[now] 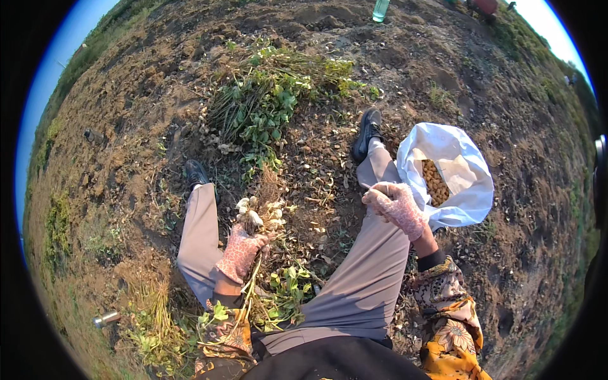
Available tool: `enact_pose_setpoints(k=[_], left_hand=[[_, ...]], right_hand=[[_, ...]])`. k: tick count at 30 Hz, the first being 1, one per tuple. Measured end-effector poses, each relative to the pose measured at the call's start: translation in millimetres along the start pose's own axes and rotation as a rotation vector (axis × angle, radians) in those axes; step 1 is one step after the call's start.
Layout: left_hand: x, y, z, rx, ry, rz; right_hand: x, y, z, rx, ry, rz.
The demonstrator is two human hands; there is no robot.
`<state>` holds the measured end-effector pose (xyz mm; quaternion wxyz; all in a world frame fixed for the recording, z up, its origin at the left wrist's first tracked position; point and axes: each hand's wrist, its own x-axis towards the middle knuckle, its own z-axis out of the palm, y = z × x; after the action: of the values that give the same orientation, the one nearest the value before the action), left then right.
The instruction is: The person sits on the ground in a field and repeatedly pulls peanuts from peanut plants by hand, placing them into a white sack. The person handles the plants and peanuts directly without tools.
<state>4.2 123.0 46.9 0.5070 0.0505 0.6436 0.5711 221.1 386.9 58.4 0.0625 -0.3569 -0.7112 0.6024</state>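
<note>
My left hand (241, 251), in a pink patterned glove, grips the stems of a peanut plant (268, 183) just below its roots. Pale peanut pods (256, 218) cluster above the fist, and leafy stems (287, 287) trail down between my legs. Over my right knee is my right hand (396, 204), also gloved, with its fingers curled. Whether something small sits between those fingertips is unclear. Just right of that hand stands a white sack (477, 190) with its mouth spread, and shelled-looking or whole brown peanuts (433, 183) show inside.
A heap of uprooted peanut plants (270, 102) lies beyond my feet. More pulled plants (159, 323) rest at lower left, near a metallic cylinder (107, 319). A greenish bottle (380, 10) stands at the far top. Dry leaves and clods cover the soil (323, 228).
</note>
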Motion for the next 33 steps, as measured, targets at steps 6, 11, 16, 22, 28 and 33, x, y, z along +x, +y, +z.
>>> enact_pose_setpoints(k=[6,11,16,22,28,33], left_hand=[[-5.4,-16.7,-19.5,-0.069,-0.092,0.116],[-16.2,-7.3,-7.1,0.006,-0.127,0.131],[-34.5,-1.2,4.4,0.188,-0.129,0.219],[-42.9,1.8,9.1,0.027,-0.301,0.122],[-52.9,0.4,22.3,0.024,-0.274,0.047],[-53.5,6.7,26.6,0.052,-0.350,0.015]], right_hand=[[-13.2,39.5,-103.3,-0.772,0.757,-0.179],[-24.4,26.0,-58.3,-0.493,0.707,-0.093],[-19.7,9.8,110.6,0.394,-0.072,-0.280],[4.7,-10.9,192.2,0.663,-0.195,-0.499],[14.1,-25.7,180.5,1.290,-0.475,-0.041],[10.3,-30.3,170.6,1.126,-0.351,-0.060]])
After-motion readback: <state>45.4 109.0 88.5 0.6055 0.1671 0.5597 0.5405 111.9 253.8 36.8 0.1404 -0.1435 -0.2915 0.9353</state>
